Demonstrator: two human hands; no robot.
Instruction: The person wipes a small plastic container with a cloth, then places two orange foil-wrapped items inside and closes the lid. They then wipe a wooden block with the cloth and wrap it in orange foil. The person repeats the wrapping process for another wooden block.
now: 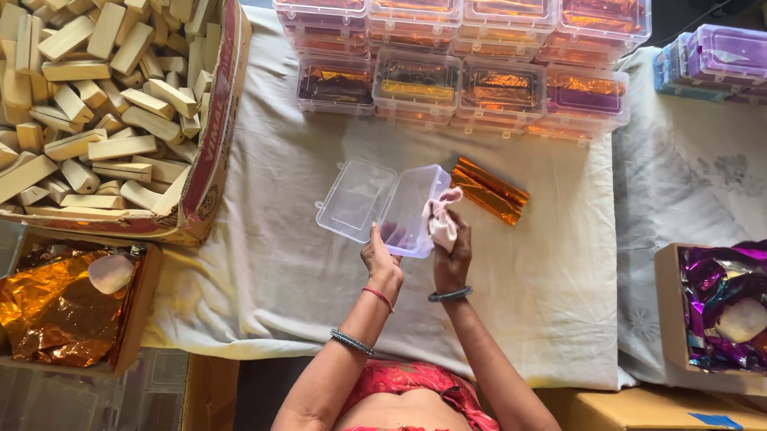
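Observation:
My left hand grips the near edge of an open clear plastic box, its lid swung out to the left. My right hand holds a small pale pink cloth pressed against the right side of the box. An orange foil-wrapped bar lies on the white cloth-covered table, just right of the box. Both wrists wear bangles.
Stacks of shut clear boxes with orange foil bars line the far edge; purple-lidded ones stand far right. A big carton of pale wooden blocks sits left. Cartons of orange foil and purple foil flank me.

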